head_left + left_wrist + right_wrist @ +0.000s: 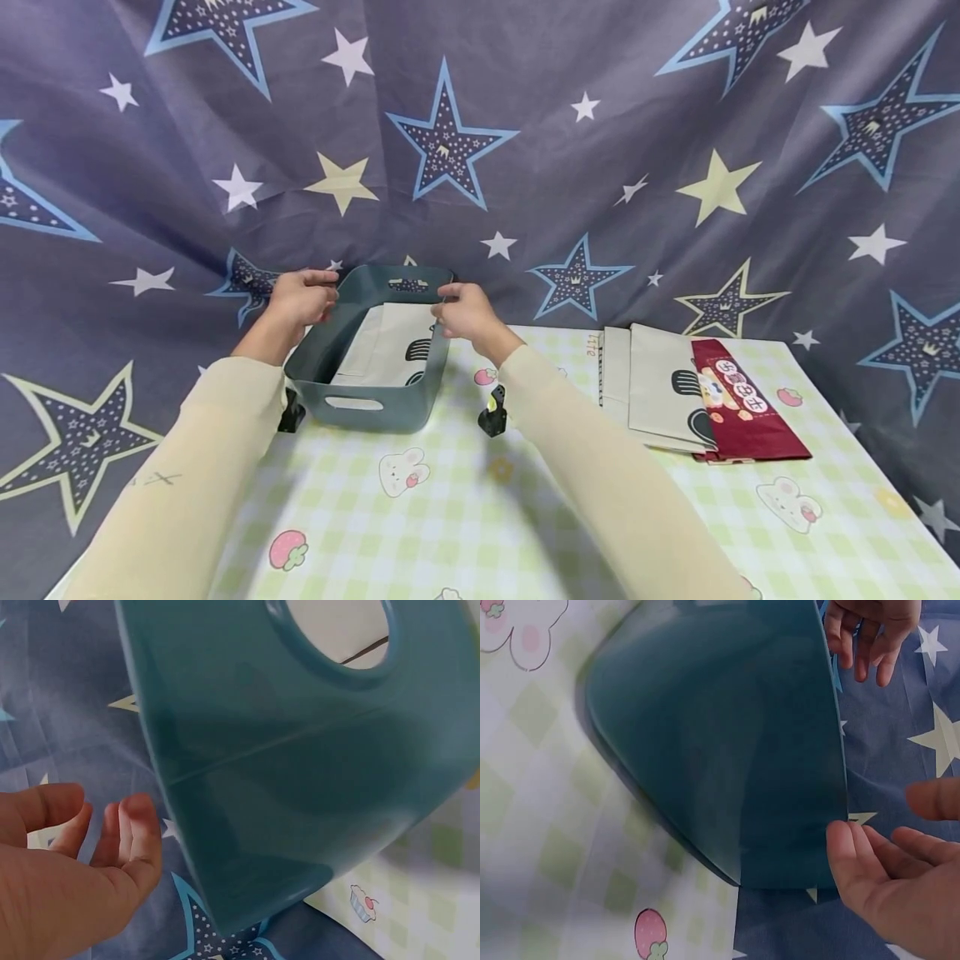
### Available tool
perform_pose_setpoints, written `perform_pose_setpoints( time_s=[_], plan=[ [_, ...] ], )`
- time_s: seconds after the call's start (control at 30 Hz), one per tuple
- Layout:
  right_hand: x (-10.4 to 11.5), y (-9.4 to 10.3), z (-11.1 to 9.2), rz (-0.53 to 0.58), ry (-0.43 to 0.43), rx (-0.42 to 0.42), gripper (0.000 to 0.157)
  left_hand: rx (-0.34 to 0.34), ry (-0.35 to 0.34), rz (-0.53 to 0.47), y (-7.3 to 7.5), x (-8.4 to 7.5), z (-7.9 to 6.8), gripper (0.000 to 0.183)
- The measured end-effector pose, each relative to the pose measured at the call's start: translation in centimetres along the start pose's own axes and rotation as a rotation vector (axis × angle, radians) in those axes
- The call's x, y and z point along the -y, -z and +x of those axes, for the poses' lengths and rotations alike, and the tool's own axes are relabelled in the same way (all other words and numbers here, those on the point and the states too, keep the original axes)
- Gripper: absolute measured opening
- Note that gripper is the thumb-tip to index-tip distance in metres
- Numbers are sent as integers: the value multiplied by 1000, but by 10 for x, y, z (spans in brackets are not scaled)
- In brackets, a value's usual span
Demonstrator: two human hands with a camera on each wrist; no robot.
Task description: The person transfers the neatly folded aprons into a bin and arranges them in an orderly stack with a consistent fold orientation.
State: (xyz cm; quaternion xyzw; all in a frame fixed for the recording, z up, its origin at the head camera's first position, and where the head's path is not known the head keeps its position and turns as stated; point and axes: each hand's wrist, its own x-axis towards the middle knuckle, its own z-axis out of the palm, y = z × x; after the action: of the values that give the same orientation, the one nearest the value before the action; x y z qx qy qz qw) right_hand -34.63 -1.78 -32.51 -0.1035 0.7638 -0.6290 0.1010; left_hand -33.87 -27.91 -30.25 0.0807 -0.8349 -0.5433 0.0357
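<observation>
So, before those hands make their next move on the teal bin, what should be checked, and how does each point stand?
1. Bin upright: ok.
2. Its base fully on the table: cannot tell.
3. Pale folded packet inside the bin: ok.
4. Left hand gripping the bin: not ok; its fingers hold nothing.
5. Right hand gripping the bin: not ok; its thumb stands apart.
6. Red packet clear of the bin: ok.

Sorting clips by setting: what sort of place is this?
Likely an indoor tabletop recording setup: star-print fabric hangs behind a checked tablecloth, with a teal bin near its far edge.
</observation>
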Motion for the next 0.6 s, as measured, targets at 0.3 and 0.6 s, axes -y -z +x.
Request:
perform_pose_setpoints(
  time_s=[0.3,0.6],
  plan=[
    [-9,13,-4,20,45,-29,40,61,15,-3,-1,2,0,49],
    [-18,28,-3,38,47,-60,42,89,22,-64,-23,1,-4,47]
  ],
)
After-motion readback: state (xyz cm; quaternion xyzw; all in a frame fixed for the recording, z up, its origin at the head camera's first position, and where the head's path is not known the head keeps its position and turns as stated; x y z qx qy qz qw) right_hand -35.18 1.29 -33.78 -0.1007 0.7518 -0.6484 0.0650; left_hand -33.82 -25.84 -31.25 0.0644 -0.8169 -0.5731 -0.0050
